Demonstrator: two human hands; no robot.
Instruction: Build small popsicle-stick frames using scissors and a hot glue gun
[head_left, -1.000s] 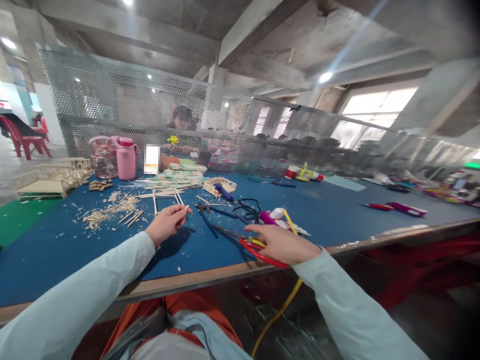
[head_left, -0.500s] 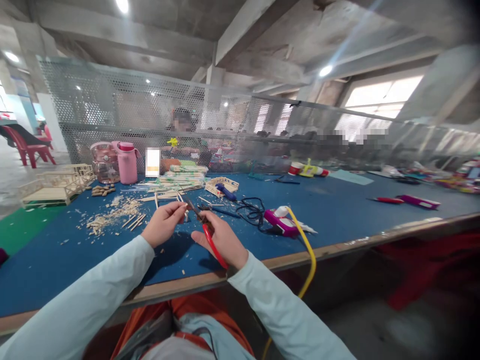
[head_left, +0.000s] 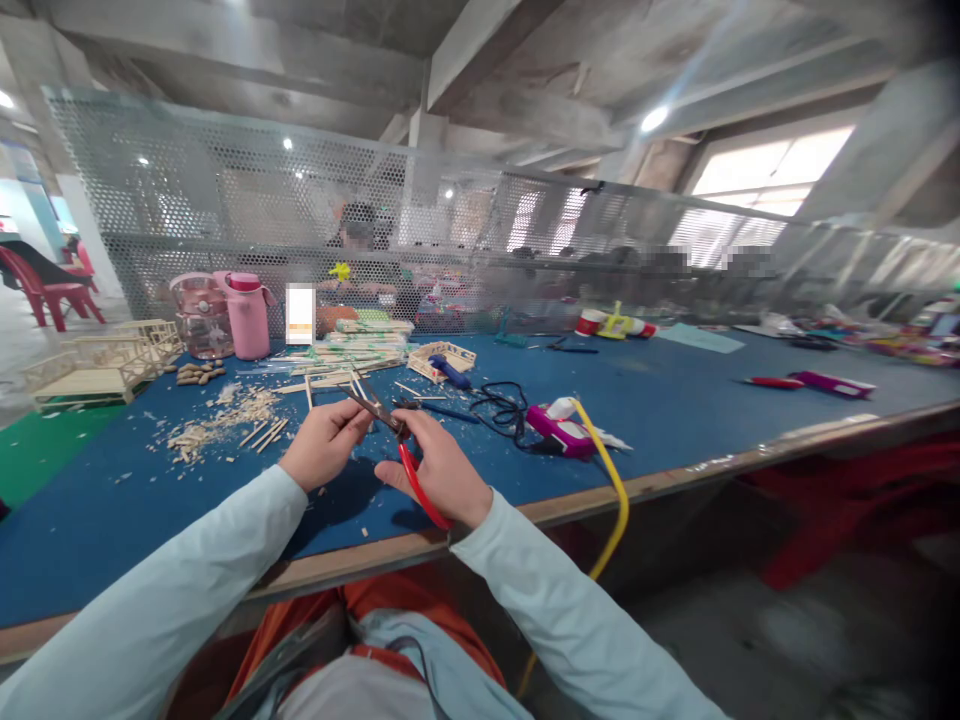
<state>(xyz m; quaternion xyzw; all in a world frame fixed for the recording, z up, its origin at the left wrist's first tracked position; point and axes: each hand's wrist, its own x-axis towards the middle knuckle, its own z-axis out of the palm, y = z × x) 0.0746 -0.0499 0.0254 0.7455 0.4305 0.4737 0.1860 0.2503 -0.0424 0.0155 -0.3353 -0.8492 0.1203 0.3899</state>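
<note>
My right hand (head_left: 448, 468) is wrapped round red-handled scissors (head_left: 415, 485), whose dark blades stand apart and point up and left toward my other hand. The thumb and fingers of my left hand (head_left: 324, 442) are pinched together close beside the blades, on what looks like a small wooden stick, mostly hidden by the fingers. Just beyond the hands, pale wooden sticks (head_left: 309, 393) stand up from the table. Bundles of wooden sticks (head_left: 360, 345) lie farther back. To the left, short cut sticks (head_left: 270, 434) lie near a heap of wood chips (head_left: 196, 436).
Behind the hands are a small wooden frame (head_left: 463, 357), a blue-handled tool (head_left: 448, 371) and a black cord. A purple power strip (head_left: 561, 432) with a yellow cable (head_left: 611, 470) sits to the right. Pink bottles (head_left: 247, 318) and wooden models (head_left: 90, 372) stand at left, before a mesh screen.
The scissors' blades have spread apart and swung a little left over my left fingertips. The pale piece seen at those fingertips before is now mostly covered. The view has shifted slightly.
</note>
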